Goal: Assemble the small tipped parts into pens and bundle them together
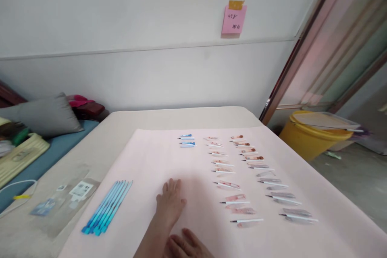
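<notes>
My left hand (171, 201) lies palm down on the pink sheet (157, 161), fingers spread, with nothing in it. Close by its forearm, my right hand (189, 245) is partly cut off by the bottom edge; its visible fingers are apart and hold nothing. To the left lies a row of blue pens (108, 207), side by side and slanted. On the right, white pen refills (234, 202) with dark tips are set out in two columns beside clear, pink-patterned barrels (231, 185) and brown-topped barrels (249, 150). Two blue-topped barrels (188, 143) with refills lie at the far middle.
A clear plastic bag (72, 201) with a white label lies on the cream table cover (121, 123) at left. Beyond are a grey cushion (45, 117) and a white cable (33, 187). A yellow bin (311, 137) stands right of the table; a pink note (234, 20) hangs on the wall.
</notes>
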The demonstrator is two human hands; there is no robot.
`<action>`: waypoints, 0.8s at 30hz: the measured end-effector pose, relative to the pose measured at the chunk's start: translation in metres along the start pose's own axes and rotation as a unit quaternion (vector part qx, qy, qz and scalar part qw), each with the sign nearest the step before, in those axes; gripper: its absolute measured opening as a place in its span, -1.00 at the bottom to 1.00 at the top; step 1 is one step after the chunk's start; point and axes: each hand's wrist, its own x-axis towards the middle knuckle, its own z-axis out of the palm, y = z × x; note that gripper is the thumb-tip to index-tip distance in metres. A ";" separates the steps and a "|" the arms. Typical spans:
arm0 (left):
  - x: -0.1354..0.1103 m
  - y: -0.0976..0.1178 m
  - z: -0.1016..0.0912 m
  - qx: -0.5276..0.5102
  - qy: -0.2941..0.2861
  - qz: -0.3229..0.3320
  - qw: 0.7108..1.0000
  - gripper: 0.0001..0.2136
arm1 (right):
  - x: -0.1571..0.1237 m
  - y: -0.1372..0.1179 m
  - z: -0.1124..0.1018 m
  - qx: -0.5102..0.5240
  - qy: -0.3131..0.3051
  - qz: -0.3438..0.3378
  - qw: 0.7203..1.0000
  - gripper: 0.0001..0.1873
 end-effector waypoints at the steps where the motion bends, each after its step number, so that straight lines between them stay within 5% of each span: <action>1: 0.000 0.000 -0.001 0.005 -0.005 0.000 1.000 -0.37 | 0.002 0.002 0.000 -0.004 0.002 0.004 1.000 -0.64; 8: -0.002 0.005 -0.008 0.027 -0.029 0.001 0.999 -0.36 | 0.011 0.014 -0.014 -0.018 0.018 -0.028 0.999 -0.76; 12: -0.001 0.010 -0.007 0.036 -0.030 0.005 0.999 -0.37 | 0.014 0.010 -0.007 -0.012 0.068 0.005 0.998 -0.84; 24: 0.002 0.018 -0.004 0.061 -0.024 -0.004 0.998 -0.39 | 0.016 0.009 -0.002 -0.001 0.067 0.005 0.998 -0.91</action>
